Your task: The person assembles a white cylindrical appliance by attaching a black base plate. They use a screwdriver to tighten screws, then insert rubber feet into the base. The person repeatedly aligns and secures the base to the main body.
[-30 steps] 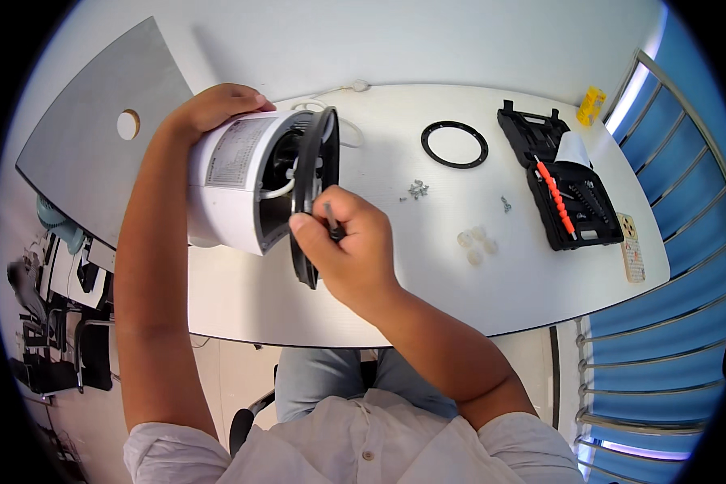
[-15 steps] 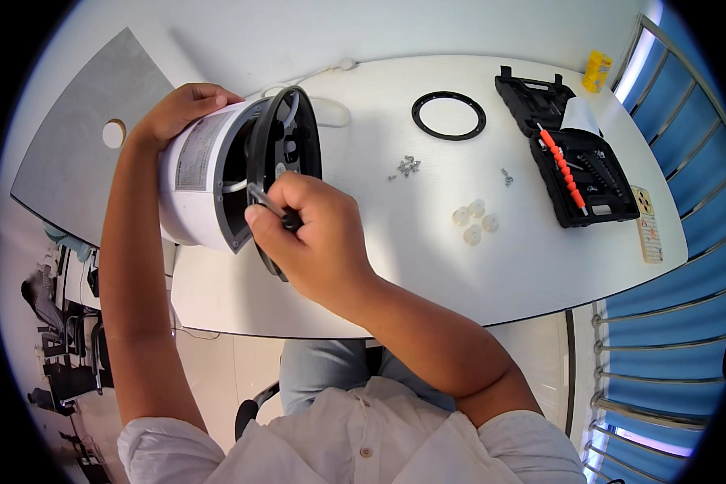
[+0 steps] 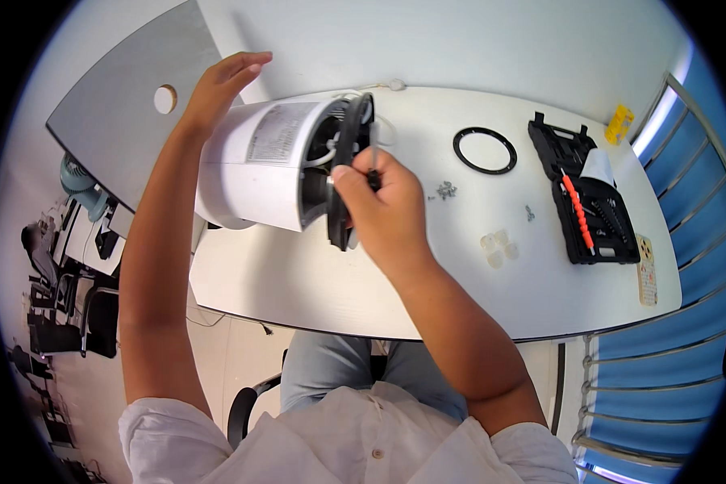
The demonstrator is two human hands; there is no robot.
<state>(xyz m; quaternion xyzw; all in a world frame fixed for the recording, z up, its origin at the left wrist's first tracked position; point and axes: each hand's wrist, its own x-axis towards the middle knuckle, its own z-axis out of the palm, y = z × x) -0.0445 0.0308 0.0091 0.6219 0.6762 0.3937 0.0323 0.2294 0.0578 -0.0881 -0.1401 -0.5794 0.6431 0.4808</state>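
Screwdriver [image 3: 374,178] and black cover [image 3: 346,153] share the right grip [image 3: 389,208].

Looks smooth and softly glossy on the white cylindrical housing [image 3: 250,179]; appears as matt black plastic on the tool case [image 3: 574,252], shiny metal along the railing [image 3: 629,450], soft cloth in the shirt [image 3: 339,436].

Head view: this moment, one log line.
left hand: open, near white cylinder | right hand: holding screwdriver, black rim | table: screws, black ring, toolbox
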